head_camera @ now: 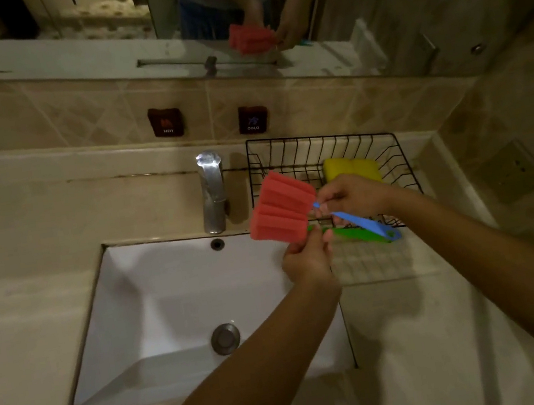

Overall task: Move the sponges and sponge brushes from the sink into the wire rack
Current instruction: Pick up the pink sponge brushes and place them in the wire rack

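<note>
Two red sponge brush heads sit side by side above the sink's right rim. My right hand (351, 195) pinches the blue handle (366, 224) of the upper brush (286, 190) near its head. My left hand (306, 255) grips the green-handled lower brush (276, 227) just under its head; the green handle (355, 234) points right beneath the blue one. Behind my hands stands the black wire rack (316, 146), with a yellow sponge (352, 168) lying inside. The white sink (170, 303) shows only its drain.
A chrome tap (212, 191) rises left of the rack, close to the sponge heads. Hot and cold buttons (166, 122) are on the tiled wall. A mirror above reflects the scene. Beige counter surrounds the basin; a wall corner closes in on the right.
</note>
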